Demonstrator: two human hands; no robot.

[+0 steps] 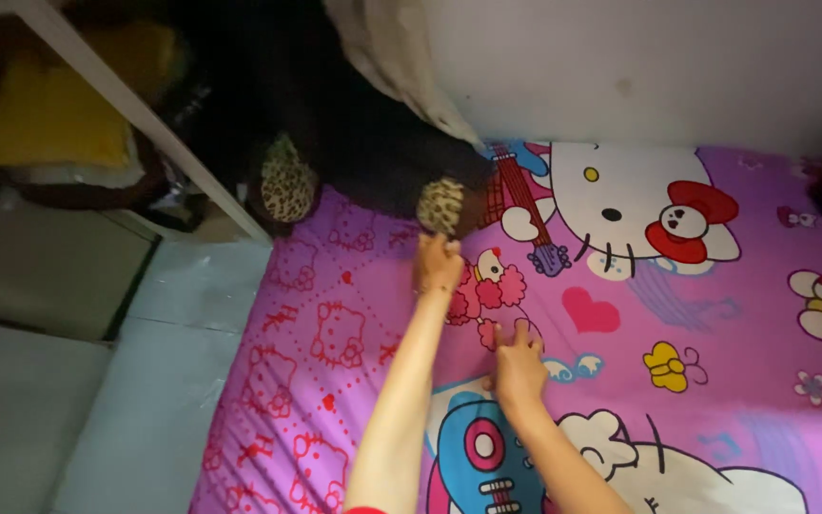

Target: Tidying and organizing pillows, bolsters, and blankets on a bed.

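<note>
Fingers (pixel 449 249) of my left hand (pixel 438 266) are curled up and pinching the lower edge of a leopard-print patch (pixel 441 205), gripping it tight. That spotted patch belongs to a big dark plush thing (pixel 354 143) slumped at the head of the bed, right where the mattress meets the wall; a second leopard-print patch (pixel 287 190) sits further left on it, near the bed's corner. What exactly the dark shape is, I can't tell, it's too shadowy up there.

My right hand (pixel 518 366) is lower down and apart from the plush, fingers spread loose and pressed flat onto the sheet, holding nothing. Both bare forearms come up from the bottom of the view, side by side.

Underneath is a purple cartoon bedsheet (pixel 715 314), covered in white cats with red bows, a pink heart, a guitar and a pink poodle just between my two hands.

Above the plush, a pale cloth (pixel 392 57) hangs down against the white wall (pixel 658 67). Off the left side of the bed I see a white frame bar (pixel 135 114) running diagonally, something yellow (pixel 49 124) behind it, and pale grey floor (pixel 97 381) beside the mattress.
</note>
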